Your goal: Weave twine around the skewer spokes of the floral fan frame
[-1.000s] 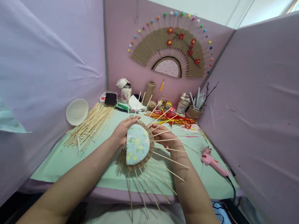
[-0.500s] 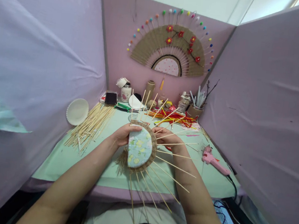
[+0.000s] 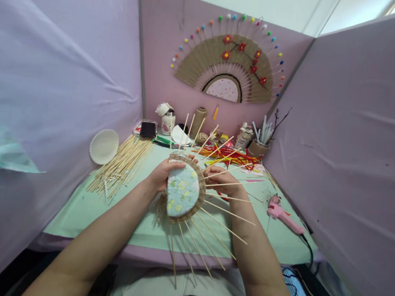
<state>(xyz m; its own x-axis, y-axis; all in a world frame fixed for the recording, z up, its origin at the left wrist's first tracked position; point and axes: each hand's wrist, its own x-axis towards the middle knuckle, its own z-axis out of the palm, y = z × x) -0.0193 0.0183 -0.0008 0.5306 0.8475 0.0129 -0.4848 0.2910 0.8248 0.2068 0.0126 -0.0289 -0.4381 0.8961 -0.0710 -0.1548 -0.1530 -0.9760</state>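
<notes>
A half-round fan base [image 3: 183, 189] covered in pale blue floral fabric and edged with a coiled brown rim is held up over the near part of the table [image 3: 131, 228]. Its straight edge faces left, and thin wooden sticks [image 3: 229, 212] spread from its curved rim, above, right and below. The left hand [image 3: 161, 173] has its grip closed on the upper left corner of the fan base, thumb across the fabric and fingers behind. The right hand [image 3: 222, 179] is at the upper right of the fan base, fingers drawn together close to the rim, behind several sticks; whether that grip is pinching a stick or the rim cannot be told. A bundle of brown fibres [image 3: 160, 205] shows at the lower left of the fan base.

Well left of the fan base lie a pile of loose skewers [image 3: 121, 160] and a white scalloped dish [image 3: 104, 147]. Beyond the fan base are green-handled pliers [image 3: 162, 141] and red and yellow pipe cleaners [image 3: 223, 155]. Well to its right lies a pink glue gun [image 3: 284, 216]. Above and beyond it hangs a finished brown fan [image 3: 200, 58] with red flowers and coloured pompoms.
</notes>
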